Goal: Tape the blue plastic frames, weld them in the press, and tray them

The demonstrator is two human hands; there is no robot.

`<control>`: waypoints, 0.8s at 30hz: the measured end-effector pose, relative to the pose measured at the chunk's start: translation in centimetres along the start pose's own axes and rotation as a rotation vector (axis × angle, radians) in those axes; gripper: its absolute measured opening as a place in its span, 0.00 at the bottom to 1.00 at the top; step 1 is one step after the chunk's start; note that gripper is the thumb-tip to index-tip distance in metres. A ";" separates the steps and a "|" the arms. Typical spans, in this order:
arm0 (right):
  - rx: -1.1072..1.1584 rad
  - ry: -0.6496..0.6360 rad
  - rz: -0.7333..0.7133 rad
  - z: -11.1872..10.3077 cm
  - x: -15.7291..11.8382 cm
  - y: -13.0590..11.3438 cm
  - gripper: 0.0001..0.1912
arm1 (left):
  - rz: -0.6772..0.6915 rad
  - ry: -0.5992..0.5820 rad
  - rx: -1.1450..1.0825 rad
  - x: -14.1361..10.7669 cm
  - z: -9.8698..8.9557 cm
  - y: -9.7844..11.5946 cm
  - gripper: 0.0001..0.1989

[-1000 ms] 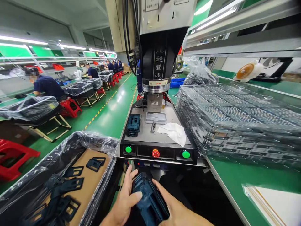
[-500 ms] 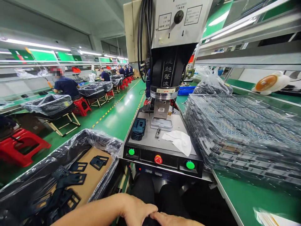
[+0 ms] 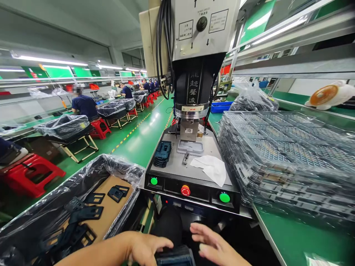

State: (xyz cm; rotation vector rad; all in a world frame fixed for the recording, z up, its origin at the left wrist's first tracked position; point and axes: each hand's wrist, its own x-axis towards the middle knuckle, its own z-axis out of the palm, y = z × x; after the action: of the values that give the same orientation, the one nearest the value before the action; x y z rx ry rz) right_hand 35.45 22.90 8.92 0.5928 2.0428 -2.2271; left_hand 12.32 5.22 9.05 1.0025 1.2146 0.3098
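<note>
At the bottom centre, my left hand (image 3: 146,246) grips a dark plastic part (image 3: 177,257) over my lap, its thumb across the top. My right hand (image 3: 209,244) is just right of that part, apart from it, fingers spread and holding nothing. A stack of dark plastic frames (image 3: 162,153) lies at the left of the machine's plate (image 3: 177,170). Behind it are a pale fixture (image 3: 190,147) beneath the metal press head (image 3: 189,129), a small metal piece (image 3: 186,158) and a white cloth (image 3: 212,168).
A plastic-lined bin (image 3: 111,160) with dark frames is at the left. Stacked clear trays (image 3: 277,147) fill the right bench. The machine front has green buttons (image 3: 224,197) and a red knob (image 3: 185,190). People sit along the far left line.
My hands, together before, have separated. My right hand has lifted and opened; the dark part now shows in my left hand. The view has shifted slightly.
</note>
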 end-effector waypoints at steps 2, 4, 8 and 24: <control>0.056 0.193 0.004 -1.1 0.6 0.8 0.38 | 0.127 0.079 -0.248 -2.3 -0.3 1.1 0.44; 0.046 0.321 0.015 -1.9 1.5 1.7 0.35 | 0.245 0.187 -0.473 -4.3 -0.8 2.7 0.40; -0.146 0.385 -0.028 -2.1 3.1 3.0 0.29 | 0.430 0.508 -0.729 -6.7 -3.0 6.1 0.28; -1.010 0.269 -0.059 -0.5 2.3 3.6 0.17 | 0.255 1.003 -0.785 -5.2 -18.6 17.7 0.09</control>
State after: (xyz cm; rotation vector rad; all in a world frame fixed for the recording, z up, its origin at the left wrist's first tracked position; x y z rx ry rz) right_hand 34.54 23.47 4.76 0.7032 2.9030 -0.8801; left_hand -0.74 20.37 25.96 0.2564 1.6184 1.4901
